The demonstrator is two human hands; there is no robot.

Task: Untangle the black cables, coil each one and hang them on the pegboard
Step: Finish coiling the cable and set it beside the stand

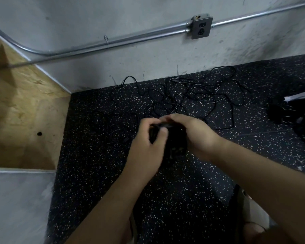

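Note:
A tangle of thin black cables lies spread on the dark speckled floor near the wall. In front of it I hold a bundled black coil of cable between both hands. My left hand grips the coil's left side, thumb and fingers closed on it. My right hand wraps over its top and right side. The coil hangs down below my hands, slightly blurred. Strands run from the coil back toward the tangle. No pegboard is in view.
A grey wall with metal conduit and an outlet box stands behind. A wooden OSB panel fills the left. Dark items with a white paper strip lie at the right. My sandalled foot shows at the bottom right.

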